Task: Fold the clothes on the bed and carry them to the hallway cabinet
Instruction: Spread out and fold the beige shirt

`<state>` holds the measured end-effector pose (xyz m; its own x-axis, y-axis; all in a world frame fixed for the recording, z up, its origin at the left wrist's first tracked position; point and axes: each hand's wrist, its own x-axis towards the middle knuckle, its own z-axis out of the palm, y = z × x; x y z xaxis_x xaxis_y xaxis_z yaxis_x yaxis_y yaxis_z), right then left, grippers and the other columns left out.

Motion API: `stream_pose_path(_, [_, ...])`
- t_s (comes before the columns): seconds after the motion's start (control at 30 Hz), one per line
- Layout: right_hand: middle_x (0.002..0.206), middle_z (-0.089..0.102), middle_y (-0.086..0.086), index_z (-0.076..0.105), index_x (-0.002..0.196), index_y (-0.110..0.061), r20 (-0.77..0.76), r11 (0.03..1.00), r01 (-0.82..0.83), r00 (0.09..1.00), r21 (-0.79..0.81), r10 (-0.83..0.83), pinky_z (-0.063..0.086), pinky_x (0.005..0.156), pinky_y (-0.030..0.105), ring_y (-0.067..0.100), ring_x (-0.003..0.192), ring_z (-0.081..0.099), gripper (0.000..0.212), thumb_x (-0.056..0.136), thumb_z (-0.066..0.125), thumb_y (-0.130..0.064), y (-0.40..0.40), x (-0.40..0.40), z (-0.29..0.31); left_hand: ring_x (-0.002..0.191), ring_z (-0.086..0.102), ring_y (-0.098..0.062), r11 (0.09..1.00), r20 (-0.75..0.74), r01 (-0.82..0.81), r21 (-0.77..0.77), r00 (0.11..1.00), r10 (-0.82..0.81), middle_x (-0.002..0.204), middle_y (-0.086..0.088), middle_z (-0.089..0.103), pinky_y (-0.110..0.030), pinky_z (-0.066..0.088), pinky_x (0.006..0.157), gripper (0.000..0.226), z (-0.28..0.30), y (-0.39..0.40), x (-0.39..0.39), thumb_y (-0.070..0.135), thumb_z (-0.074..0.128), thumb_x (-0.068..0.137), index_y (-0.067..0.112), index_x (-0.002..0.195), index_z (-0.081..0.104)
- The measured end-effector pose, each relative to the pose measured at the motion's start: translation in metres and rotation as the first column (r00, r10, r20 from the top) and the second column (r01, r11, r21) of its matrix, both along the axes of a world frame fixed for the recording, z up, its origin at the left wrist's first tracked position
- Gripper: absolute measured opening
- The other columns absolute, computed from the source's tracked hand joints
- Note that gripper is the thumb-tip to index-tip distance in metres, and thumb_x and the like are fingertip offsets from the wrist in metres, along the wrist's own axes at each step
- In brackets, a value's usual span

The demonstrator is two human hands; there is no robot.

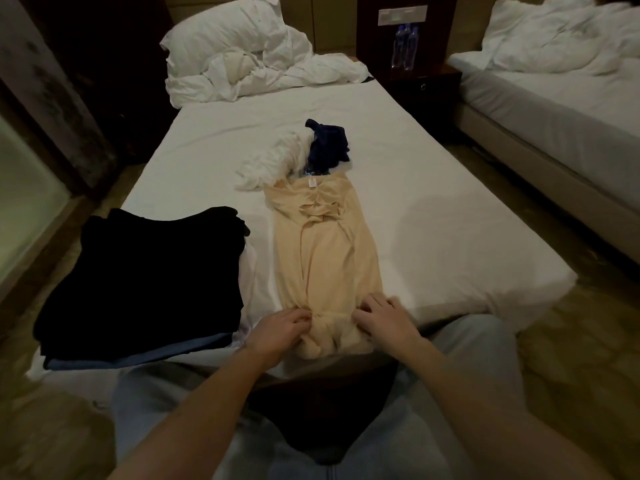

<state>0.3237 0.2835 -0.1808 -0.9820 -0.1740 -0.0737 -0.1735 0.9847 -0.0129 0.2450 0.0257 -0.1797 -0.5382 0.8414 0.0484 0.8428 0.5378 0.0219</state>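
Both hands, left hand (282,329) and right hand (384,318), pinch the near hem of a beige top (325,258) stretching lengthwise away across the bed (433,188).

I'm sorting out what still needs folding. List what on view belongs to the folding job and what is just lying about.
Belongs to the job:
- beige garment, gripped at its near hem by left hand and right hand
- folded stack
- white garment
- navy garment

Just lying about:
- pillow
- crumpled duvet
- water bottles
- second bed
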Motion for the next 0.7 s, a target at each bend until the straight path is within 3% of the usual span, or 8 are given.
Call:
stream_pose_path(0.1, [0.123,0.047,-0.004,0.053,0.111,-0.028,0.014,0.998,0.027,1.0,-0.065,-0.026,0.031,0.096,0.042,0.02,0.122,0.041,0.022,0.091,0.05,-0.035,0.01,-0.006,0.0,0.114,0.06,-0.019,0.968,0.233,-0.237,0.086,0.949,0.212,0.128,0.005,0.063,-0.035,0.052,0.093,0.032,0.011,0.005,-0.004,0.028,0.053,0.095,0.03,0.126,0.06])
stream_pose_path(0.2, [0.115,0.056,-0.003,0.058,0.104,-0.022,-0.04,0.954,0.134,0.988,-0.269,-0.15,0.034,0.094,0.039,0.017,0.112,0.05,0.042,0.095,0.022,-0.043,0.018,-0.015,0.01,0.102,0.065,-0.021,0.822,0.575,-0.515,0.242,0.759,0.306,0.112,0.001,0.07,-0.043,0.053,0.088,0.026,0.024,0.01,-0.013,0.034,0.045,0.094,0.03,0.114,0.06])
stream_pose_path(0.23, [0.106,0.06,0.001,0.06,0.097,-0.017,-0.074,0.874,0.19,0.966,-0.447,-0.247,0.038,0.087,0.038,0.019,0.102,0.054,0.046,0.095,0.023,-0.043,0.019,-0.018,0.017,0.098,0.065,-0.024,0.727,0.689,-0.605,0.324,0.678,0.257,0.106,-0.003,0.07,-0.046,0.053,0.087,0.02,0.029,0.013,-0.018,0.028,0.046,0.096,0.023,0.109,0.061])
stream_pose_path(0.33, [0.079,0.056,0.012,0.055,0.081,-0.001,0.019,0.449,0.312,0.837,-0.837,-0.546,0.037,0.063,0.033,0.022,0.073,0.05,0.034,0.103,0.041,-0.024,0.02,-0.037,0.05,0.091,0.064,-0.022,0.469,0.862,-0.799,0.376,0.488,0.14,0.093,-0.003,0.069,-0.037,0.051,0.082,0.016,0.054,0.021,-0.036,0.01,0.05,0.1,0.014,0.099,0.065])
stream_pose_path(0.43, [0.077,0.052,0.007,0.053,0.083,-0.005,0.111,0.197,0.303,0.758,-0.932,-0.643,0.035,0.063,0.034,0.018,0.072,0.046,0.031,0.105,0.041,-0.023,0.019,-0.071,0.089,0.081,0.057,-0.02,0.295,0.949,-0.909,0.295,0.315,0.019,0.078,0.0,0.064,-0.03,0.043,0.067,0.023,0.079,0.029,-0.06,0.008,0.052,0.094,0.017,0.081,0.068])
stream_pose_path(0.5, [0.077,0.051,0.0,0.053,0.081,-0.012,0.196,0.053,0.291,0.757,-0.955,-0.624,0.037,0.065,0.033,0.016,0.073,0.047,0.033,0.104,0.042,-0.034,0.018,-0.097,0.11,0.09,0.059,-0.024,0.149,0.975,-0.966,0.21,0.195,-0.108,0.092,-0.005,0.067,-0.032,0.046,0.072,0.017,0.095,0.034,-0.081,0.013,0.052,0.094,0.013,0.093,0.069])
stream_pose_path(0.6, [0.088,0.06,-0.002,0.059,0.09,-0.015,0.257,0.071,0.338,0.821,-0.938,-0.51,0.044,0.066,0.029,0.012,0.079,0.055,0.032,0.096,0.057,-0.047,0.022,-0.133,0.128,0.1,0.064,-0.023,0.055,0.953,-0.985,0.165,0.145,-0.268,0.11,-0.005,0.07,-0.032,0.05,0.074,0.023,0.121,0.039,-0.118,0.025,0.054,0.099,0.013,0.115,0.065])
stream_pose_path(0.7, [0.089,0.066,0.0,0.067,0.095,-0.012,0.222,0.145,0.312,0.871,-0.939,-0.437,0.046,0.068,0.027,0.014,0.081,0.059,0.02,0.09,0.069,-0.031,0.029,-0.173,0.138,0.095,0.066,-0.021,0.063,0.94,-0.97,0.234,0.209,-0.271,0.106,-0.005,0.07,-0.032,0.052,0.071,0.018,0.136,0.039,-0.158,0.025,0.056,0.1,0.014,0.111,0.065])
